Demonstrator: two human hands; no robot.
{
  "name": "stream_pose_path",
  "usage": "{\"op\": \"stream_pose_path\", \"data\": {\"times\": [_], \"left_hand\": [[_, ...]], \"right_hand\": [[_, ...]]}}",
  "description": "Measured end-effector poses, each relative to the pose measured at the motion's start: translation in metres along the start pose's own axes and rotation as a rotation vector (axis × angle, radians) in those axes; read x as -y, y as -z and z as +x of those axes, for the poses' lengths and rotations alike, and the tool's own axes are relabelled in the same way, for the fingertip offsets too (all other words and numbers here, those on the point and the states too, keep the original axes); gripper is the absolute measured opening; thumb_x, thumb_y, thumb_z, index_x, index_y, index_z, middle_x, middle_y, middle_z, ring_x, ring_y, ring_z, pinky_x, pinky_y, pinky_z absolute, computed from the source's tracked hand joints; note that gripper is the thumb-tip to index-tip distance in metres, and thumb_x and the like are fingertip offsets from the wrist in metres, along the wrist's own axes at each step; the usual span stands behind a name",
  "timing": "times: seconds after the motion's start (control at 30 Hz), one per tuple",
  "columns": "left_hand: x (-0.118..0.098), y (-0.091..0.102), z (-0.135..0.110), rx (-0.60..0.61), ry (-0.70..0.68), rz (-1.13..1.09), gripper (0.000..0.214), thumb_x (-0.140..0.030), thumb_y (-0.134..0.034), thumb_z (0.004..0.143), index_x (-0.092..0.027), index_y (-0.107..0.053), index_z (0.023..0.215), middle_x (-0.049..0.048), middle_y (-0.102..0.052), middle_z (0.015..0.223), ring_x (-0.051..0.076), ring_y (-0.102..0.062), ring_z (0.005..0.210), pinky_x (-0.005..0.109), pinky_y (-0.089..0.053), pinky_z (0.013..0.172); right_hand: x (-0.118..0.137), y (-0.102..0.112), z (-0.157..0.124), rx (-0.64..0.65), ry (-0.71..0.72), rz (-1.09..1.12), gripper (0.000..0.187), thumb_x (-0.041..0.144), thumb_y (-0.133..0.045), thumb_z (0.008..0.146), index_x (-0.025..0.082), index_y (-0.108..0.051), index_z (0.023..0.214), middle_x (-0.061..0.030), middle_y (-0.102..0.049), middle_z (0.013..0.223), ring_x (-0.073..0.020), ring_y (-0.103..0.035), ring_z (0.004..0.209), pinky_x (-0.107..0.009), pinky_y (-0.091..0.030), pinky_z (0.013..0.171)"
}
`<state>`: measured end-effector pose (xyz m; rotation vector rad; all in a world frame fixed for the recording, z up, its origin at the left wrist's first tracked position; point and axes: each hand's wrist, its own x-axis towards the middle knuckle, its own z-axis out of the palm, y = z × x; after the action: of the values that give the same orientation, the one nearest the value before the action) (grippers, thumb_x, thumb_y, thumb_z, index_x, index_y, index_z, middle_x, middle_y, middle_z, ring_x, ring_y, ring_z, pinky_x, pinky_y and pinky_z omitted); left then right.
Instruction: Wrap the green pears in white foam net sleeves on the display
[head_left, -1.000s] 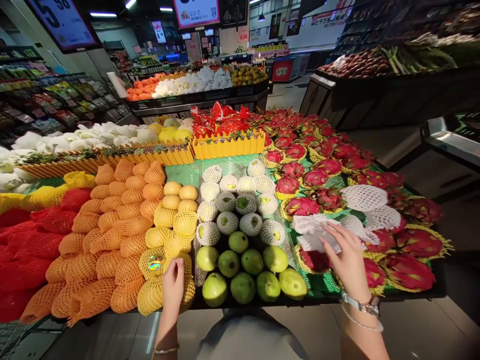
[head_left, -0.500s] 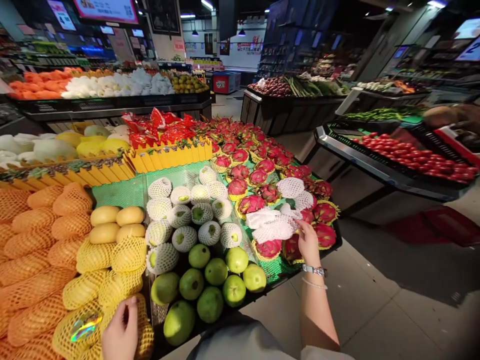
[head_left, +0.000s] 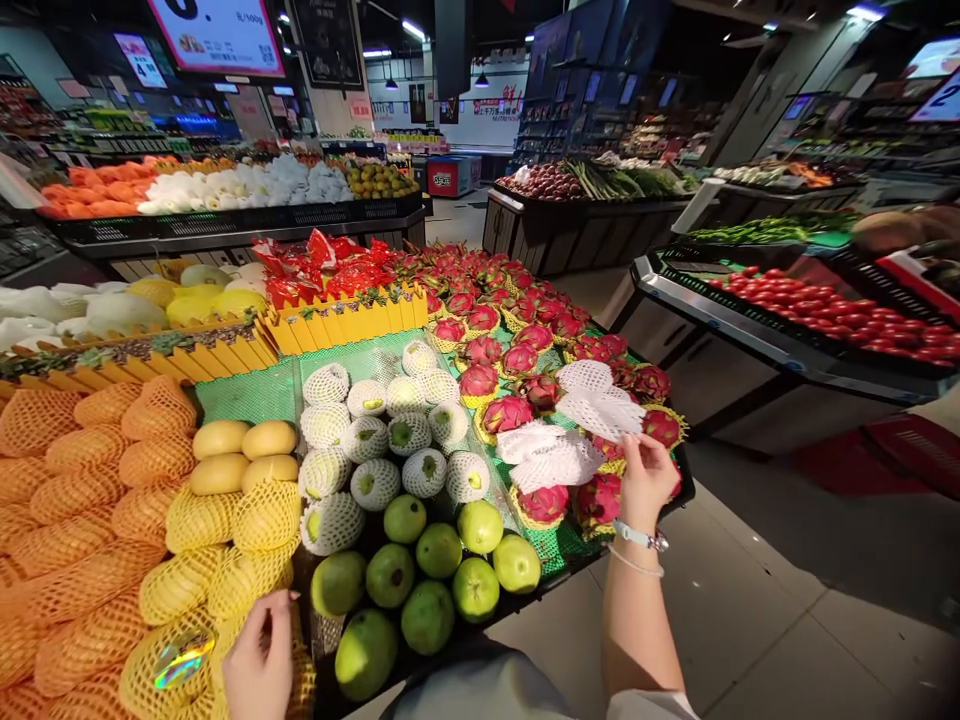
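Observation:
Between its thumb and fingertips my right hand (head_left: 646, 475) pinches the near edge of a white foam fruit net (head_left: 598, 400), which lies spread over the dragon fruit (head_left: 660, 425). More white foam nets (head_left: 551, 455) lie in a flattened pile to its left. My left hand (head_left: 261, 655) hovers low over the yellow-netted melons (head_left: 176, 595), fingers curled in and nothing visible in them. Between my hands are bare green guava-like fruits (head_left: 427, 615). Behind these, similar pale green fruits (head_left: 373, 483) sit in white foam nets.
Orange-netted fruits (head_left: 75, 530) fill the left side, beside bare yellow melons (head_left: 244, 440). A low yellow picket fence (head_left: 349, 322) borders red packages (head_left: 322, 265) behind. Rightward, beyond an aisle floor (head_left: 739, 540), stands a stall of tomatoes (head_left: 840, 315).
My right hand has shifted right, away from the flattened net pile, and the foam net at its fingers now spreads wider toward the front right. The left hand stays curled near the melons.

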<state>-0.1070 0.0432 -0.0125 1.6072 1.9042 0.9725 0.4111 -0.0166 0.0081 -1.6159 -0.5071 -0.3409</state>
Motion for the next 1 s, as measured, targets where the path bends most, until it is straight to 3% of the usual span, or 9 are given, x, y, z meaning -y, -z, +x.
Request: {"op": "stream_pose_path", "data": {"times": [0.17, 0.3, 0.37, 0.43, 0.53, 0.63, 0.77, 0.87, 1.0], "left_hand": [[-0.035, -0.035, -0.029, 0.12, -0.136, -0.413, 0.033, -0.052, -0.059, 0.084, -0.02, -0.066, 0.087, 0.0041, -0.069, 0.079, 0.02, -0.064, 0.074, 0.029, -0.052, 0.067], [-0.067, -0.054, -0.045, 0.331, -0.29, -0.73, 0.051, -0.055, -0.057, 0.088, -0.022, -0.057, 0.127, 0.012, -0.062, 0.127, 0.026, -0.061, 0.114, 0.039, -0.051, 0.097], [-0.073, -0.055, -0.043, 0.323, -0.243, -0.743, 0.05, -0.058, -0.057, 0.087, -0.022, -0.058, 0.121, 0.0112, -0.064, 0.121, 0.025, -0.062, 0.11, 0.038, -0.053, 0.092], [-0.072, -0.051, -0.038, 0.279, -0.152, -0.66, 0.042, -0.056, -0.063, 0.084, -0.02, -0.062, 0.105, 0.0081, -0.068, 0.102, 0.023, -0.065, 0.096, 0.035, -0.054, 0.084], [-0.061, -0.04, -0.033, 0.168, -0.061, -0.478, 0.028, -0.047, -0.065, 0.082, -0.02, -0.062, 0.087, 0.0039, -0.065, 0.083, 0.02, -0.062, 0.081, 0.032, -0.051, 0.076], [-0.047, -0.031, -0.038, -0.049, -0.07, -0.316, 0.02, -0.04, -0.065, 0.081, -0.02, -0.063, 0.081, 0.0037, -0.063, 0.082, 0.02, -0.06, 0.083, 0.033, -0.048, 0.078], [-0.037, -0.028, -0.052, -0.144, -0.073, -0.32, 0.018, -0.038, -0.064, 0.083, -0.02, -0.063, 0.08, 0.003, -0.063, 0.08, 0.019, -0.059, 0.079, 0.031, -0.048, 0.076], [-0.037, -0.028, -0.059, -0.147, -0.036, -0.466, 0.022, -0.041, -0.066, 0.083, -0.02, -0.059, 0.08, 0.0, -0.058, 0.072, 0.015, -0.055, 0.067, 0.026, -0.047, 0.066], [-0.042, -0.023, -0.063, -0.108, -0.036, -0.566, 0.034, -0.053, -0.066, 0.08, -0.022, -0.052, 0.085, -0.001, -0.055, 0.072, 0.014, -0.054, 0.064, 0.026, -0.048, 0.061]], "right_hand": [[0.053, 0.0, -0.051, 0.014, -0.106, 0.223, 0.034, 0.049, -0.069, 0.078, 0.017, -0.062, 0.087, -0.0011, -0.062, 0.08, -0.016, -0.057, 0.074, -0.031, -0.048, 0.073], [0.083, -0.014, -0.127, 0.591, -0.204, 0.336, 0.024, 0.041, -0.071, 0.079, 0.018, -0.066, 0.082, -0.0013, -0.066, 0.075, -0.0167, -0.06, 0.071, -0.03, -0.05, 0.069], [0.091, -0.021, -0.169, 0.903, -0.146, 0.373, 0.018, 0.037, -0.065, 0.084, 0.02, -0.068, 0.087, -0.0035, -0.07, 0.079, -0.0189, -0.064, 0.073, -0.03, -0.052, 0.068], [0.095, -0.025, -0.202, 1.049, -0.109, 0.429, 0.015, 0.035, -0.064, 0.086, 0.021, -0.069, 0.088, -0.0049, -0.072, 0.083, -0.0212, -0.068, 0.079, -0.032, -0.056, 0.072], [0.099, -0.026, -0.228, 1.086, -0.051, 0.443, 0.011, 0.028, -0.062, 0.086, 0.022, -0.07, 0.09, -0.0094, -0.069, 0.105, -0.0254, -0.065, 0.102, -0.039, -0.055, 0.088], [0.106, -0.023, -0.235, 1.062, 0.174, 0.326, 0.019, 0.017, -0.058, 0.086, 0.024, -0.073, 0.096, -0.0104, -0.063, 0.108, -0.0265, -0.059, 0.107, -0.045, -0.051, 0.094], [0.117, -0.017, -0.243, 1.307, 0.345, 0.406, 0.026, 0.011, -0.061, 0.085, 0.026, -0.071, 0.105, -0.0062, -0.066, 0.098, -0.0224, -0.063, 0.096, -0.039, -0.055, 0.089], [0.122, -0.016, -0.254, 1.369, 0.22, 0.486, 0.024, 0.015, -0.068, 0.083, 0.025, -0.069, 0.105, -0.0059, -0.067, 0.105, -0.022, -0.064, 0.1, -0.038, -0.055, 0.092], [0.117, -0.024, -0.263, 1.132, -0.159, 0.54, 0.022, 0.025, -0.069, 0.083, 0.023, -0.065, 0.105, -0.0089, -0.063, 0.115, -0.0228, -0.062, 0.11, -0.041, -0.053, 0.099]]}}
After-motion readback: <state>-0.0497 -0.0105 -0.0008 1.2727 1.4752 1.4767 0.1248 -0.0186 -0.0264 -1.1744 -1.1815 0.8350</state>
